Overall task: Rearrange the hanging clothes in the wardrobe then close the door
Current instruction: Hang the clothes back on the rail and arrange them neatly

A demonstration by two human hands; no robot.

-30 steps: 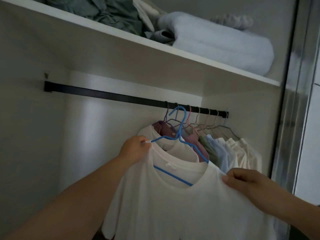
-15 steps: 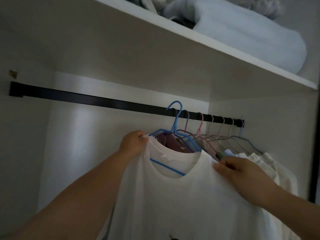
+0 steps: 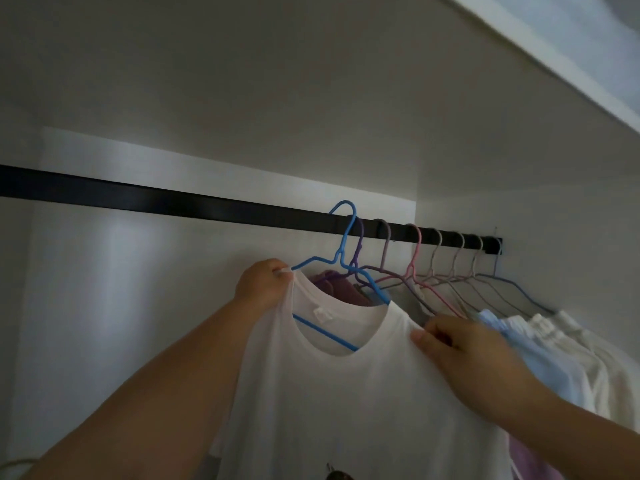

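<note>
Both hands, left hand (image 3: 263, 284) and right hand (image 3: 460, 344), pinch soft white T-shirt (image 3: 346, 410) on thin blue hanger (image 3: 341, 251)

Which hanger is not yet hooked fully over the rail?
The bright blue hanger carrying the white T-shirt, leftmost in the row. Its hook rises above the black rail, while the other hangers' hooks sit on it.

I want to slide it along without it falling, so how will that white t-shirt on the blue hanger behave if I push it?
The white t-shirt looks thin and floppy, probably light. It drapes loosely on the blue hanger, so it may slip off a shoulder. Its hook seems barely over the black rail.
</note>
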